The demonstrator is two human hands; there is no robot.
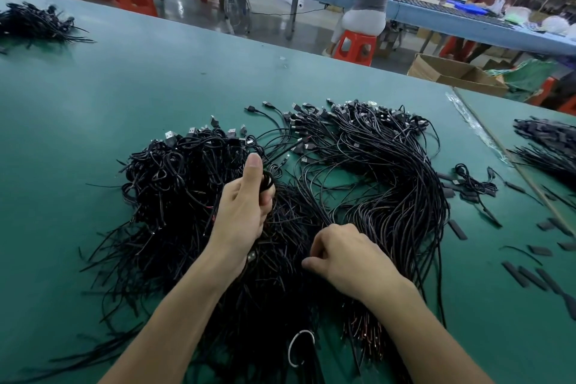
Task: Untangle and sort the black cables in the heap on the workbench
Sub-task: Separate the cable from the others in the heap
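Note:
A big heap of black USB cables [187, 196] covers the green workbench [124, 97] in front of me. Its left part is a tangled mass with plugs sticking up. To the right, a combed bundle of cables [399, 184] curves toward me, plugs at the far end. My left hand [244, 206] is raised over the heap's middle, thumb up, fingers curled round a small loop of black cable. My right hand [343, 256] rests low on the heap, fingers curled and pinching thin cable strands between the two parts.
Another cable pile [34, 23] lies far left, and one more [548, 146] at the right edge. Short black sleeve pieces [526, 276] are scattered right of the bundle. A white ring [299, 349] lies near me. People sit at a blue bench behind; a cardboard box [452, 72] stands beyond the workbench edge.

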